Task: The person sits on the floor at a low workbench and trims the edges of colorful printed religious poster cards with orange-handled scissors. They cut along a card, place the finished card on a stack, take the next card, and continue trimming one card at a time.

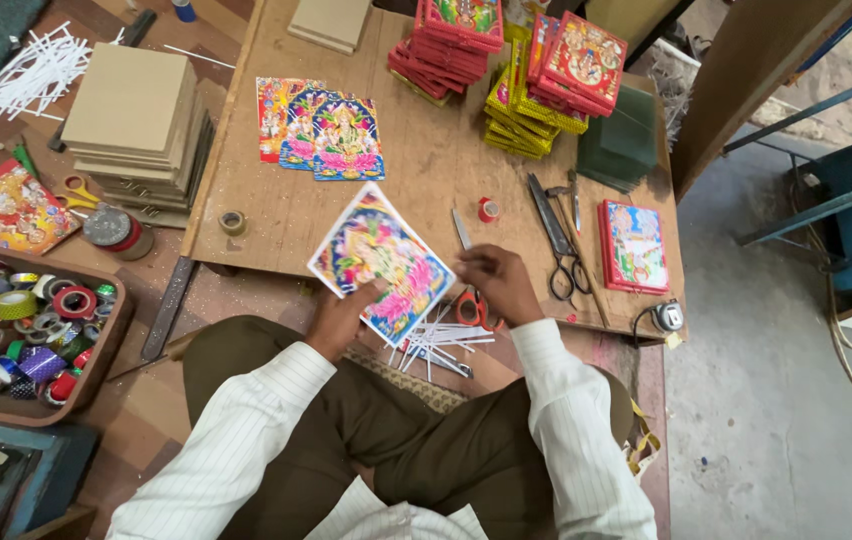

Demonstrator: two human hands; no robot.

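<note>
My left hand (338,318) holds a colourful printed picture (382,262) by its lower edge, tilted above the front of a low wooden board (426,170). My right hand (498,284) rests with curled fingers at the picture's right corner, over red-handled scissors (470,306); whether it grips anything I cannot tell. Several white strips (438,342) lie below the picture near my knees. Three similar prints (318,132) lie fanned out further back on the board.
Stacks of red and yellow framed pictures (536,70) stand at the back, one framed picture (634,246) at the right. Black shears (558,246), a small tape roll (488,209), cardboard sheets (136,110) and a tray of coloured tape rolls (16,335) lie left.
</note>
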